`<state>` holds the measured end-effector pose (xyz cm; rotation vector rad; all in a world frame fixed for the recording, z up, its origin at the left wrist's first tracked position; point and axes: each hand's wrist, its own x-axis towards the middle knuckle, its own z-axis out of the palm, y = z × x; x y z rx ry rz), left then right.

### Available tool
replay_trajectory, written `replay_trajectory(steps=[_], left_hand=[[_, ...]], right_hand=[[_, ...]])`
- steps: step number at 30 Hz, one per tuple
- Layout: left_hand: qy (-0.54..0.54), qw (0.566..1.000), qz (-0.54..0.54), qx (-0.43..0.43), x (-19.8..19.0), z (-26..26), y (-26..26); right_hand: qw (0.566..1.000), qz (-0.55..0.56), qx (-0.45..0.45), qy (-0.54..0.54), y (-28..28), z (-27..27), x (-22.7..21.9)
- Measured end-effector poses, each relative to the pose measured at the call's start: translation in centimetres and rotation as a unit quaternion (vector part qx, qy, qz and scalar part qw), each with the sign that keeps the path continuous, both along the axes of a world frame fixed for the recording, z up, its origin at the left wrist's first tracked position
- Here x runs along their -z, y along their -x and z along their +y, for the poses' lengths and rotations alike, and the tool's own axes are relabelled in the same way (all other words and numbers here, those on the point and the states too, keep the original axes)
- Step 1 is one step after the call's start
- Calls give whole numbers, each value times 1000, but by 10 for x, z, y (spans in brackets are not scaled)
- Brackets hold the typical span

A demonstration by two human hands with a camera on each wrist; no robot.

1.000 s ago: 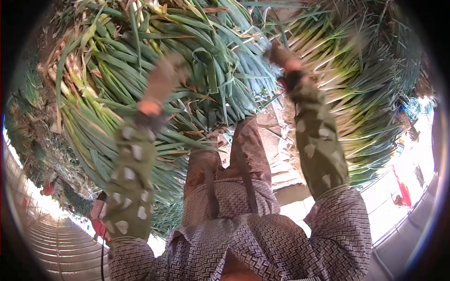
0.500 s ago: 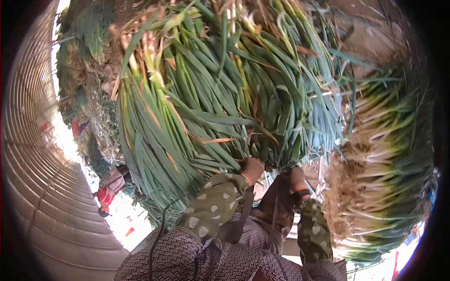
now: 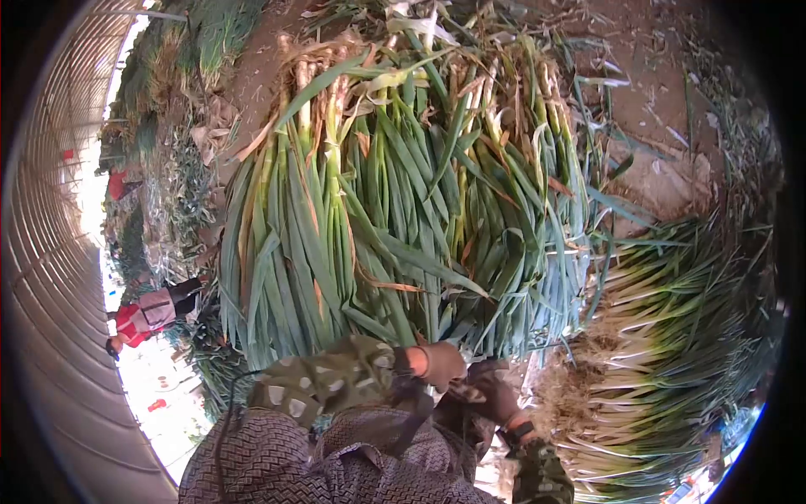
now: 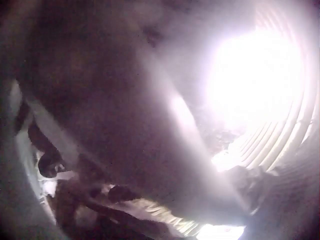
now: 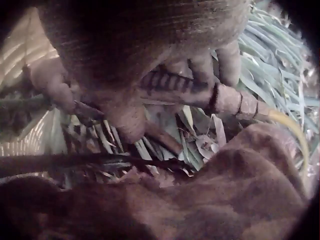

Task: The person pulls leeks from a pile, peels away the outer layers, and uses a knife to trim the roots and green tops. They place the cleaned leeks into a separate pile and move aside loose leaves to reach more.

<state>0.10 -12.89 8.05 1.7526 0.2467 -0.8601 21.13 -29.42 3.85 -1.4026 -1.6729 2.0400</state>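
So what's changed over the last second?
The left hand and right hand, spread apart over the long-leaved green onion pile, drew back toward the body, close together. The right grips a brown ribbed tool; when taken is unclear. Pile and white-stemmed onion row look unchanged.

left forearm [image 3: 332,378] slants inward, left hand [image 3: 443,364] at its end, finger detail unclear. right forearm [image 3: 540,472] reaches forward; right hand [image 3: 494,398] just beside the left, fingers [image 5: 202,68] curled in a grip.
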Motion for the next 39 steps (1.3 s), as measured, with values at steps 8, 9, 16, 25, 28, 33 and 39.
replay_trajectory(steps=[8,9,16,25,28,33,39], left_hand=[[66,989,-112,-66,-33,20,43],[77,989,-101,-81,-41,22,45],[-389,909,56,-137,-2,-6,150],[-309,731,-12,-608,2,102,149],[-388,653,10,-650,56,160,146],[-475,622,189,-593,91,246,150],[-450,594,264,-612,91,262,118]], right_hand=[[947,238,8,217,19,31,-91],[937,259,14,232,22,36,-99],[944,-61,-35,323,-106,4,-96],[947,-211,234,-56,35,205,-143],[954,-197,218,-62,114,249,-126],[972,-167,113,-124,151,263,-86],[965,-189,178,-39,113,256,-59]])
